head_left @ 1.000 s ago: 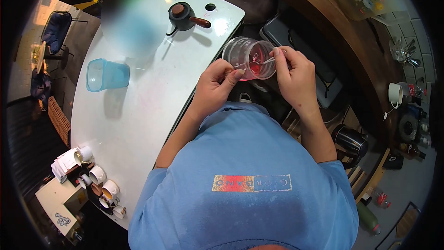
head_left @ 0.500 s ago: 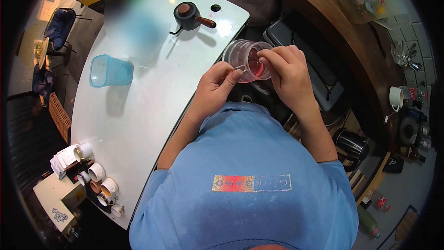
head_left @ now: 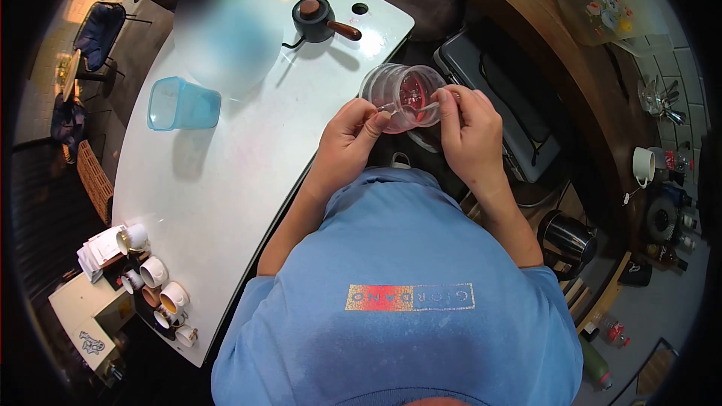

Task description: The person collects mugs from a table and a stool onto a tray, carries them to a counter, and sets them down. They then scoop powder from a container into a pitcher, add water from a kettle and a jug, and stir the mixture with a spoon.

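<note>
Step in hand: I read this as working at the inside of the clear glass pitcher [head_left: 404, 96] with a thin clear stick [head_left: 429, 110], stirring or scraping at the red liquid pooled in it

Pitcher: tipped on its side with the mouth turned toward me, held in the air just off the right edge of the white counter [head_left: 248, 143], not resting on it

Left hand [head_left: 352, 135]: grip closed, thumb and forefinger pinched on the pitcher's small clear handle at the near rim

Right hand [head_left: 468, 131]: grip closed, fingertips pinched on the outer end of the thin clear stick at the right rim; the stick's far end reaches across the mouth, though I cannot tell whether it touches the glass

On the counter: a dark teapot [head_left: 316, 21] with a wooden side handle near the far right corner, a blue plastic tub [head_left: 183, 104] toward the left edge, well apart from the hands; a cluster of small white cups [head_left: 162, 293] off the near left corner

Next move, my judgement: it calls for a steady left pinch so the tilted pitcher does not spill the red liquid, and small, light motions of the stick against thin glass

Risk: the pitcher hangs over the gap beside the counter, so a slip would drop it
</note>
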{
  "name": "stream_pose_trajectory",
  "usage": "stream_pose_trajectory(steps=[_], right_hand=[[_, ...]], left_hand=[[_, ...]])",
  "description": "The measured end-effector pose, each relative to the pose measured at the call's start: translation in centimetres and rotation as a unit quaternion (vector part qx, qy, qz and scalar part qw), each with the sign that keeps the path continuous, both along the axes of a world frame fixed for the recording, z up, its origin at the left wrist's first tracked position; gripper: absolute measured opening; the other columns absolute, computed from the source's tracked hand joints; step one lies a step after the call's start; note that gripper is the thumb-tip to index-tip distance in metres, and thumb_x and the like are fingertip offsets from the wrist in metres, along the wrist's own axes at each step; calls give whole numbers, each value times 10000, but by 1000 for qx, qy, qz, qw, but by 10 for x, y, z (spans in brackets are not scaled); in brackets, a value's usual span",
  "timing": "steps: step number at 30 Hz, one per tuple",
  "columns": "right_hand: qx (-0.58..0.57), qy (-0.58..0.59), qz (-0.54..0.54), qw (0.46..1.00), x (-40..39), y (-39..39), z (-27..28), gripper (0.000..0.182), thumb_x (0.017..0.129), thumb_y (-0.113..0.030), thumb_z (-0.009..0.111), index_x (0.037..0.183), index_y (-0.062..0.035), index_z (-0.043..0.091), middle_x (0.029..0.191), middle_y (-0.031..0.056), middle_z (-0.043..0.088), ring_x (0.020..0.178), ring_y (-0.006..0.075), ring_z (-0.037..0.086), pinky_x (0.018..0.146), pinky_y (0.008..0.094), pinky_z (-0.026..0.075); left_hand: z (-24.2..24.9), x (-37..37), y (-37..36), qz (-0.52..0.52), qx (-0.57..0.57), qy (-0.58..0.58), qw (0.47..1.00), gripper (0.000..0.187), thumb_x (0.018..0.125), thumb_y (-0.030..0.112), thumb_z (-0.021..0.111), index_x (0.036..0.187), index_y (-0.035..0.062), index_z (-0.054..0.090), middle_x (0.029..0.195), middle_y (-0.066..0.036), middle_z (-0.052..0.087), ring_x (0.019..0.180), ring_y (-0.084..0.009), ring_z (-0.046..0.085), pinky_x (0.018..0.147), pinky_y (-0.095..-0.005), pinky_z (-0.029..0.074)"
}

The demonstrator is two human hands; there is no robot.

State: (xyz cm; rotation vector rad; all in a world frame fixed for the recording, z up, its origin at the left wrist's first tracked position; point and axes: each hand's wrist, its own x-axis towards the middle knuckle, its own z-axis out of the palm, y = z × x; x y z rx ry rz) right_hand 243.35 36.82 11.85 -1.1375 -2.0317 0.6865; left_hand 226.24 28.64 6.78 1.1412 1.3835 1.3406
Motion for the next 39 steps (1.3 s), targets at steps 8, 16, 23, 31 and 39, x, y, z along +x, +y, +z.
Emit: stream_pose_trajectory(steps=[8,16,23,31,39], right_hand=[[209,-71,163,962,-1,18,10,94,816,-102,644,889,-46,631,759,72,571,727,247,530,653,360,426],[58,-8,27,998,4,10,-1,107,851,-106,610,831,-12,656,659,99,592,581,246,529,565,338,425],[-83,94,9,992,4,4,-12,169,901,-141,574,872,-3,668,661,97,615,569,200,549,536,309,424],[89,39,120,988,0,22,1,119,861,-127,617,928,-42,667,788,67,644,683,215,557,630,321,444],[181,-84,135,971,0,33,7,118,822,-138,642,916,-69,660,787,57,625,685,235,530,654,340,425]], left_hand=[[3,0,0,-23,-2,7,1000,259,949,279,554,851,40,550,720,50,455,690,-41,375,643,-194,339],[0,-1,3,-2,11,23,1000,260,951,275,550,879,25,569,734,39,490,693,-41,398,643,-193,346],[4,0,10,-4,3,3,1000,265,952,286,547,876,33,572,731,48,484,688,-37,390,640,-190,339],[5,4,15,-31,-15,-114,993,265,964,300,519,857,61,552,738,57,455,689,-28,361,637,-182,311],[-1,2,15,-66,-32,-190,979,266,977,321,483,842,94,513,758,57,443,683,-36,353,633,-182,305]])
